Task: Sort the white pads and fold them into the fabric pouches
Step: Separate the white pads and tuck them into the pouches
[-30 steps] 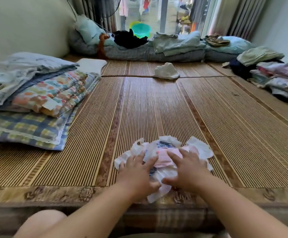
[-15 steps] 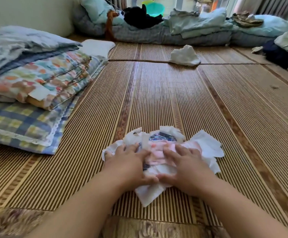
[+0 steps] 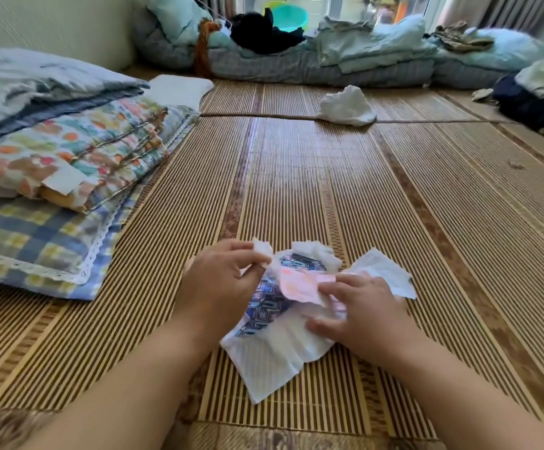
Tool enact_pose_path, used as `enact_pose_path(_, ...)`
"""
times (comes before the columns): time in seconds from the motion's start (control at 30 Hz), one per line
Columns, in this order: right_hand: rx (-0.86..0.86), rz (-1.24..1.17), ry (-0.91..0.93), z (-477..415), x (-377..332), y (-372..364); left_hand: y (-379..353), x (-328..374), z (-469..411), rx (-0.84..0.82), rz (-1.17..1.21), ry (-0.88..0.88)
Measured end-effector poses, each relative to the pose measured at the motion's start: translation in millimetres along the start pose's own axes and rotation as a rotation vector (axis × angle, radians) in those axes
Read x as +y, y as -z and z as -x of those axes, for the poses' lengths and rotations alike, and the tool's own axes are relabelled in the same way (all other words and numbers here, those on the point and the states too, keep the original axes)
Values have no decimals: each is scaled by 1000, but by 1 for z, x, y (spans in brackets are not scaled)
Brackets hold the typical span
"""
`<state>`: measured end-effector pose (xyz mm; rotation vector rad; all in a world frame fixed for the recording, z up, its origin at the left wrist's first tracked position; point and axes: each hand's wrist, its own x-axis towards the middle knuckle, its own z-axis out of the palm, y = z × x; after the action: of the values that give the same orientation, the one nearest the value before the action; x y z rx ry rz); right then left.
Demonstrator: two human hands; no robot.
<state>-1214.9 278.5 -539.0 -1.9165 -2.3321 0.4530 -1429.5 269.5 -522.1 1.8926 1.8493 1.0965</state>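
**White pads and patterned pouches heaped under two hands**

Woven bamboo matting fills most of the head view, striped in tan and brown and running up toward the top of the frame. At lower centre lies a small heap of white pads mixed with fabric pouches: a blue patterned pouch sits in the middle of the heap, and a pink pouch lies across its right part. One pad reaches down toward the bottom of the frame, and another pad spreads out to the right of the heap.

The left hand is raised just above the left side of the heap, its thumb and fingers pinched on a crumpled white pad edge. The right hand lies flat and spread on the right side of the heap, fingers pressing the pink pouch and the pads beneath it, gripping nothing.

At the left of the frame a stack of folded bedding rests on a blue and yellow checked pillow with a lace edge. A crumpled white cloth lies on the matting at upper centre, well apart from the heap. Along the top edge run rolled quilts, with a black garment on them and a green basin behind. More folded clothes sit at the upper right.
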Motion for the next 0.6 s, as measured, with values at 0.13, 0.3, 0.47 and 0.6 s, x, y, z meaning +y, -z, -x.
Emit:
enact_pose_path(0.13, 75, -15, -5, 5, -1, -2, 13, 10, 2, 61, 267, -9)
enact_pose_path(0.3, 182, -51, 41, 4, -7, -3, 21, 22, 9, 8, 421, 9)
enact_pose_path(0.47, 308, -362, 25, 2, -5, 7, 26, 24, 12, 111, 454, 41)
enact_pose_path(0.6, 324, -514, 96, 6, 6, 34, 33, 11, 6, 220, 504, 200)
